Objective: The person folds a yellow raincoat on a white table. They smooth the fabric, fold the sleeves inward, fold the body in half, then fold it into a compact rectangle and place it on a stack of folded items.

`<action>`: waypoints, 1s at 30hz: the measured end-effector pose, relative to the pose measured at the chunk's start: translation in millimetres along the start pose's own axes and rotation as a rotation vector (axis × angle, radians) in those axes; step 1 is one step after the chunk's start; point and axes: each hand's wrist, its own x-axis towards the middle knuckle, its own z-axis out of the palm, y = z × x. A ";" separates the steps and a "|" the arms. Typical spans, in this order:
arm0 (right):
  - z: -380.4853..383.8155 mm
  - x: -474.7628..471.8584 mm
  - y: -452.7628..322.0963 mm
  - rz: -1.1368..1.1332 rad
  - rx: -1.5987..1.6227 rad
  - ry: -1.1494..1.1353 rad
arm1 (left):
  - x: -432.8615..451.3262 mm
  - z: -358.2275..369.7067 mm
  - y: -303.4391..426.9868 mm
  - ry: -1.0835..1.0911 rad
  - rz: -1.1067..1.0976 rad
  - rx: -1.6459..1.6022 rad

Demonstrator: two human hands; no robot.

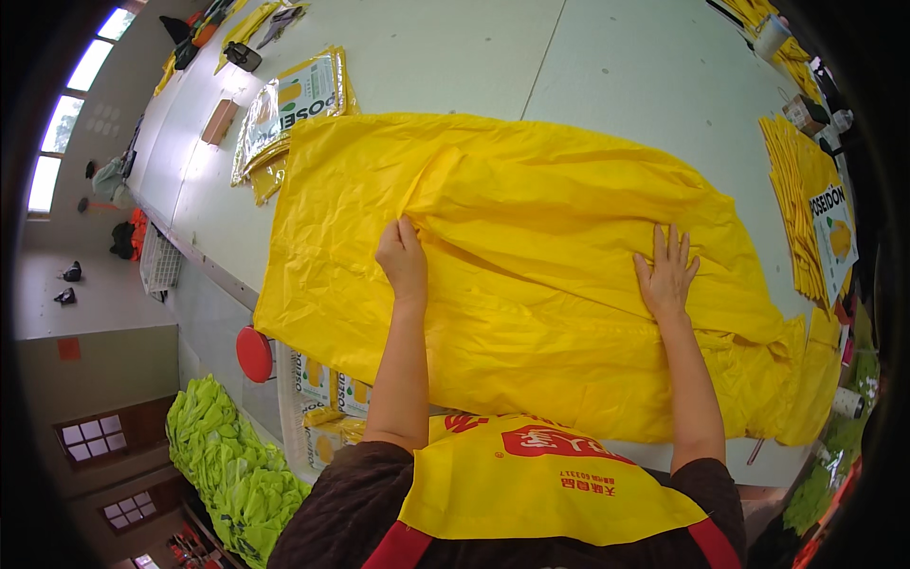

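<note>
A yellow raincoat-like garment (pixel 512 284) lies spread across the table before me, wrinkled, its hood end apparently to the right. My left hand (pixel 403 259) pinches the tip of a folded part, perhaps a sleeve end, near the garment's middle left. Flat on the cloth at the right rests my right hand (pixel 667 274), fingers apart and holding nothing. A long crease runs between the two hands. The left fingertips hide the exact spot that is gripped.
Packaged yellow garments (pixel 298 99) are stacked at the far left, beside a brown block (pixel 220 121). Folded garments (pixel 803 213) with a printed insert lie at the right. A white crate (pixel 288 405) holds packages below the table edge, near a red stool (pixel 254 354) and lime-green fabric (pixel 227 469).
</note>
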 end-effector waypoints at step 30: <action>5.1 -2.6 2.3 -0.061 0.002 0.011 | 149.9 2.8 3.5 -0.344 0.209 -0.415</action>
